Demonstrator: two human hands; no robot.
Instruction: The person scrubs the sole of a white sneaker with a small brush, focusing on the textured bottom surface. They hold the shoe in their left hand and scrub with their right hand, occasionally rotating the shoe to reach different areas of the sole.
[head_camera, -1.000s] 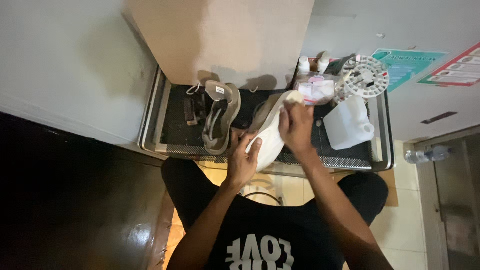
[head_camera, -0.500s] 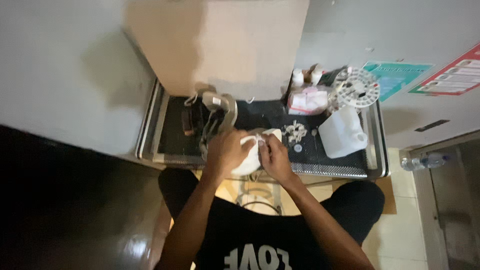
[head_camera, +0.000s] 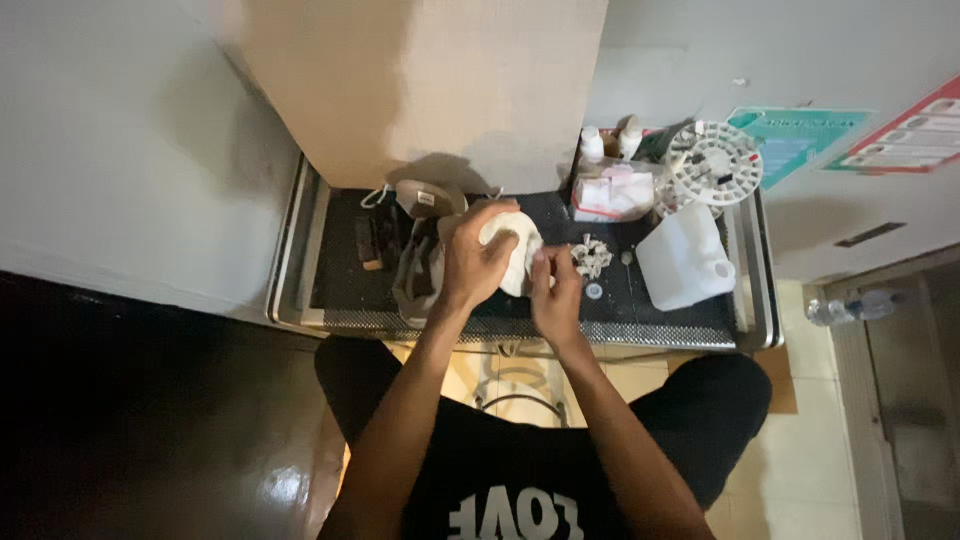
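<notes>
My left hand (head_camera: 478, 262) wraps over a white shoe (head_camera: 516, 252), gripping it from the left and top. My right hand (head_camera: 556, 294) holds the same shoe from below and the right. Both hands keep it above a metal tray (head_camera: 300, 262) with a black mat. Just left of my hands lies a grey-beige shoe (head_camera: 418, 240) with its opening up. A small bundle of white laces (head_camera: 592, 256) rests on the mat to the right of the shoe.
A white plastic jug (head_camera: 686, 258) stands at the tray's right. Behind it are a round white dial-like object (head_camera: 714, 162), a pink-and-white packet (head_camera: 612, 192) and small bottles (head_camera: 592, 144). A dark brush (head_camera: 366, 240) lies at left. A beige wall panel rises behind.
The white shoe was long and stretched toward the right a second ago; now my hands have drawn it in and turned it, clasped close between them. The laces are now exposed on the mat.
</notes>
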